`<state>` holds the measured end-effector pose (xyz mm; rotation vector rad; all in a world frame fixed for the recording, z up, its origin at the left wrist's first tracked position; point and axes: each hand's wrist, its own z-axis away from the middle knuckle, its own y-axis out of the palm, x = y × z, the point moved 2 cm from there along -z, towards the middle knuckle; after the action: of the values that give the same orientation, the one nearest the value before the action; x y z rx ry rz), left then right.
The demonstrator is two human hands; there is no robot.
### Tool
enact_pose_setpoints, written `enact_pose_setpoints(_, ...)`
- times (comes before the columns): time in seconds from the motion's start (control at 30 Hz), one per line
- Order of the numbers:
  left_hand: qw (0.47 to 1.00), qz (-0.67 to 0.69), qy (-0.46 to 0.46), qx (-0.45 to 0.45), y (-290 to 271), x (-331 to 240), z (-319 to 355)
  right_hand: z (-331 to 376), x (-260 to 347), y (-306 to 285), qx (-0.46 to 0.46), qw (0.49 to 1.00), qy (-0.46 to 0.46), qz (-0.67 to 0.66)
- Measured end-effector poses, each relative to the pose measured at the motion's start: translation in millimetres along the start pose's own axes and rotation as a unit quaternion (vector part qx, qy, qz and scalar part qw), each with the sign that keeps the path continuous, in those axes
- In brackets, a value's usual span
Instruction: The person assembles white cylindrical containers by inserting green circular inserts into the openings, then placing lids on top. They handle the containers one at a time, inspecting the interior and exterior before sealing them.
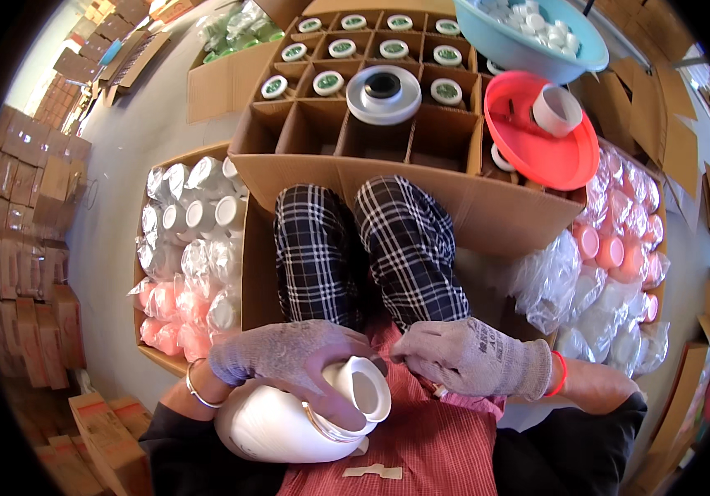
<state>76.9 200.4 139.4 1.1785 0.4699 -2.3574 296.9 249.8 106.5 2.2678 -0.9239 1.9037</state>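
Observation:
My left hand (293, 360), in a grey fingerless-looking glove, is wrapped over the neck of a white jug (276, 426). The jug lies tilted across my lap, its round open mouth (368, 392) turned to the right. Just right of that mouth, my right hand (475, 357) is closed in a grey glove above the red apron (421, 446). Its fingers are curled in, and whatever they may pinch is hidden. Against the apron, a small white piece (388, 472) lies below the jug.
Ahead stands a divided carton (355, 169) with several white-and-green lids in its cells. On it rest a white funnel-like disc (384, 106), a red basin (528, 149) and a blue basin (537, 41) of white caps. Boxes of plastic-wrapped jugs (198, 248) flank my legs.

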Motion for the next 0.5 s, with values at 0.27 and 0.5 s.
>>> enact_pose_setpoints(0.27,0.988,0.133,-0.074,0.017,9,18,-22,21,-21,20,0.102,0.993,0.062,0.028)
enact_pose_setpoints(0.5,0.996,0.062,-0.064,0.025,8,20,-30,20,-17,21,0.151,0.971,0.061,0.172)
